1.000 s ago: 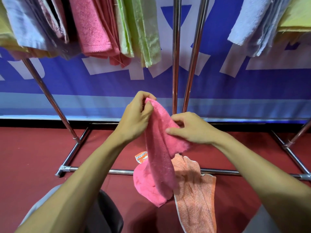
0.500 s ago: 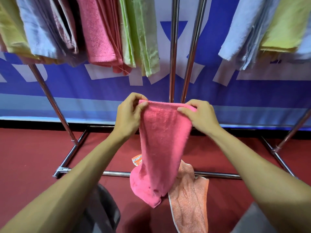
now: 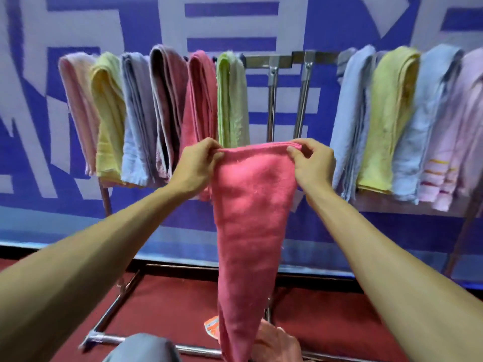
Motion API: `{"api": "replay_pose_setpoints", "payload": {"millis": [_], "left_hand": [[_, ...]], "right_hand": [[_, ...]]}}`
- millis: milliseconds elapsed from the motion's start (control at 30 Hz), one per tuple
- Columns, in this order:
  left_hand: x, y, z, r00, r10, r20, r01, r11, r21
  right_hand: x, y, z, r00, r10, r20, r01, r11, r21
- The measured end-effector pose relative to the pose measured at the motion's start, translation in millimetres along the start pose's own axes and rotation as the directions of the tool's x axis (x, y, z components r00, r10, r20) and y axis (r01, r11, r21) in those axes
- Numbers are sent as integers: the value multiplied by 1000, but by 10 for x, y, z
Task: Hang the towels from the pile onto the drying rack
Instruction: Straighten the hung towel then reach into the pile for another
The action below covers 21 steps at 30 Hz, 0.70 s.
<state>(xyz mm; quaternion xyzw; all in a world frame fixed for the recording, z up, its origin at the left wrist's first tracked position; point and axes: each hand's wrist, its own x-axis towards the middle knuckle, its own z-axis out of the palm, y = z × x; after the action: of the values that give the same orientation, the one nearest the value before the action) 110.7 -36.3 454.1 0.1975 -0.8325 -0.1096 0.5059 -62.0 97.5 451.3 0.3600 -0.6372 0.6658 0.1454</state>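
**Pink towel held up before the rack**

I hold the pink towel (image 3: 251, 218) by its top edge in front of the drying rack (image 3: 271, 60), lower than its top bar. My left hand (image 3: 194, 163) pinches the left corner between thumb and fingers. My right hand (image 3: 312, 163) pinches the right corner the same way, so the edge runs stretched and level between them. From there the cloth hangs straight down, narrowing toward the rack's base. It sits in line with the bare stretch of the rack's bar. That gap lies between the green towel (image 3: 231, 100) on its left and the light blue towel (image 3: 350, 113) on its right. More towels are draped over the bar on both sides of the gap, folded over it side by side. On the red floor (image 3: 170, 296) by the rack's base lies a peach towel (image 3: 277, 343), partly hidden behind the hanging end.
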Motion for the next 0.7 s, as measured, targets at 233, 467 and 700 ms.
{"api": "replay_pose_setpoints", "payload": {"millis": [233,467,700], "left_hand": [[267,364,-343,995,95,-19,-95,995,-9],[217,484,-317,999,20,-29,-23,992,-123],[59,183,192,977,-176,118,198,956,-214]], "right_hand": [[146,-353,-169,995,-49,-88,47,998,-30],[359,-452,-358,995,-94,-12,94,995,-17],[254,52,-398,997,61,52,-59,998,-34]]}}
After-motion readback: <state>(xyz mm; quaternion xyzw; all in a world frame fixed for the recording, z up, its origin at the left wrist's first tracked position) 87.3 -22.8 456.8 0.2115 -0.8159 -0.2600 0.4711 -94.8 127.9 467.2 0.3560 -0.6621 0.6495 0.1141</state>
